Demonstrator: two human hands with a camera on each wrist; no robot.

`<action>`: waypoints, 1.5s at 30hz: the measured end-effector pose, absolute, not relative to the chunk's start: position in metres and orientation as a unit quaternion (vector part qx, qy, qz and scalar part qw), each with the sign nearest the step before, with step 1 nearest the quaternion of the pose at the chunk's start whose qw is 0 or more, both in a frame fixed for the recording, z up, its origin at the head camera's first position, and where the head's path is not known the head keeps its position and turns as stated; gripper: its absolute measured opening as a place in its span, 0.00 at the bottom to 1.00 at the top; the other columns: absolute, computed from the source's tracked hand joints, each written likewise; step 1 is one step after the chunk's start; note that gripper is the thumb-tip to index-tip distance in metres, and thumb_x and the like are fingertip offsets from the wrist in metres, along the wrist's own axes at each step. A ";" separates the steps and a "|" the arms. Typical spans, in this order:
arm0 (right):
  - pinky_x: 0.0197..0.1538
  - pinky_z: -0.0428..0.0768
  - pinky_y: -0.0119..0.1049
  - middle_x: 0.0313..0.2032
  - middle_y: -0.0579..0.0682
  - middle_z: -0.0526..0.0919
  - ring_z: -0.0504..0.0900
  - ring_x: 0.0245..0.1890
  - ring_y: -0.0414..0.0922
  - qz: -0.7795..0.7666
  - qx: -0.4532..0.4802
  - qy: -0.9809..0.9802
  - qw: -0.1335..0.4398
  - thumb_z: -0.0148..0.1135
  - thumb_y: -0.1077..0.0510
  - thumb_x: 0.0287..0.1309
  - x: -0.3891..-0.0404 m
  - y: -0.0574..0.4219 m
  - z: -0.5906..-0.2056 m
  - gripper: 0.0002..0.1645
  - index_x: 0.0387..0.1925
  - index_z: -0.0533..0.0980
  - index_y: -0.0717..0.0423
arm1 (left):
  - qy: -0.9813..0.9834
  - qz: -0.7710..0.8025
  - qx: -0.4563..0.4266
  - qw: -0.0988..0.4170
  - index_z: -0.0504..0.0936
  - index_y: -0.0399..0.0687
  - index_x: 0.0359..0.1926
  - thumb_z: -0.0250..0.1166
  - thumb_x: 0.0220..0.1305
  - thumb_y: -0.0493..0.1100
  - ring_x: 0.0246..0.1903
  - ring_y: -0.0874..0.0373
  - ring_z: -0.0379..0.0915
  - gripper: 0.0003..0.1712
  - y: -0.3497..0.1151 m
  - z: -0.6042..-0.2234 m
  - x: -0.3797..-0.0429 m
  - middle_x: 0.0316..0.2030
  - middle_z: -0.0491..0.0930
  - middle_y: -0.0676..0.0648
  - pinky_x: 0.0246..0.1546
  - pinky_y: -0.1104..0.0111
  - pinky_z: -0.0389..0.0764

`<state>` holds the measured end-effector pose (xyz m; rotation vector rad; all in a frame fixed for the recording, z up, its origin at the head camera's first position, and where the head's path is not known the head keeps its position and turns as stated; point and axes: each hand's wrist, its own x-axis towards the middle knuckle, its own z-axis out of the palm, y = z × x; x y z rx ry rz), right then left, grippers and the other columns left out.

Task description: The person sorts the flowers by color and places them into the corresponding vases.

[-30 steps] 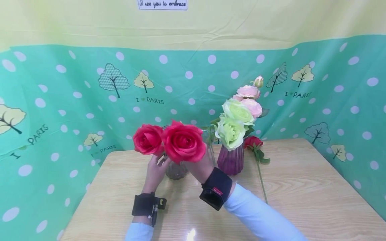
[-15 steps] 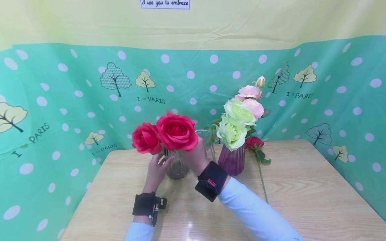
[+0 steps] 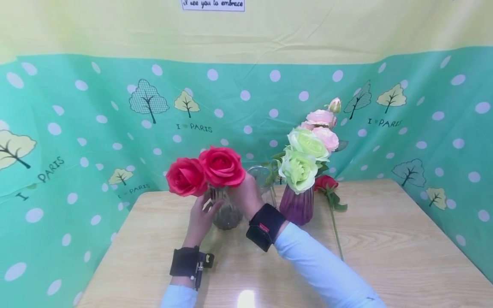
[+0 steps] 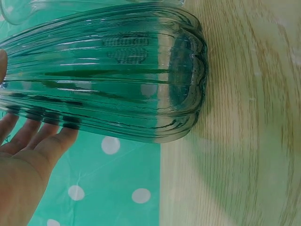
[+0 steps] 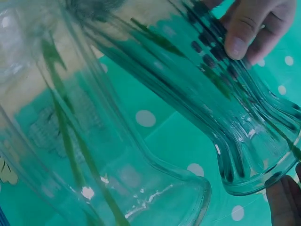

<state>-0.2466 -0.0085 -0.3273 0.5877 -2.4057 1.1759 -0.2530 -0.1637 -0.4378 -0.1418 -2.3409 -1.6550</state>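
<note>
My left hand (image 3: 200,220) holds a ribbed, dark-tinted glass vase (image 3: 227,216) by its side. In the left wrist view, the fingers (image 4: 59,143) lie along the ribbed glass, and the vase's base stands on the table. Two red roses show above this vase: one rose (image 3: 186,176) on the left, another rose (image 3: 222,167) on the right. At the mouth, my right hand (image 3: 246,196) grips the right rose just under its bloom, with its fingertips mostly hidden behind petals. Through the glass in the right wrist view, green stems and leaves (image 5: 164,40) run inside.
A clear glass vase (image 5: 155,174) with green stems stands right beside the ribbed one. Farther right, a purple vase (image 3: 296,207) bears pale green roses (image 3: 298,171) and pink flowers (image 3: 325,139). A red rose (image 3: 326,182) lies on the table (image 3: 385,239). A dotted curtain (image 3: 246,107) hangs behind.
My right hand has moved left with the right rose, bringing its bloom over the ribbed vase, close beside the other rose. My left hand keeps its hold on the vase.
</note>
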 end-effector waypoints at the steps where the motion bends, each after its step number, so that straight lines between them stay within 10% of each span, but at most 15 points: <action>1: 0.39 0.82 0.32 0.32 0.52 0.82 0.82 0.34 0.46 0.408 0.218 -0.864 0.199 0.62 0.65 0.54 -0.247 -0.009 -0.328 0.14 0.44 0.74 0.59 | -0.809 -0.571 -0.046 0.131 0.61 0.51 0.67 0.65 0.58 0.49 0.66 0.48 0.61 0.38 -0.164 -0.438 -0.253 0.66 0.65 0.45 0.63 0.54 0.70; 33: 0.43 0.83 0.33 0.38 0.49 0.81 0.80 0.39 0.43 0.292 0.296 -0.882 0.222 0.69 0.61 0.48 -0.242 -0.010 -0.332 0.27 0.52 0.72 0.55 | -0.802 -0.573 -0.075 0.153 0.67 0.54 0.63 0.65 0.59 0.40 0.63 0.47 0.64 0.31 -0.165 -0.441 -0.254 0.61 0.71 0.46 0.62 0.53 0.71; 45: 0.34 0.83 0.30 0.32 0.51 0.80 0.80 0.31 0.43 0.184 0.386 -0.801 0.419 0.63 0.59 0.55 -0.243 0.012 -0.348 0.15 0.45 0.75 0.59 | -0.798 -0.580 -0.076 0.145 0.61 0.53 0.68 0.65 0.58 0.48 0.66 0.46 0.61 0.38 -0.166 -0.438 -0.252 0.66 0.64 0.45 0.62 0.51 0.70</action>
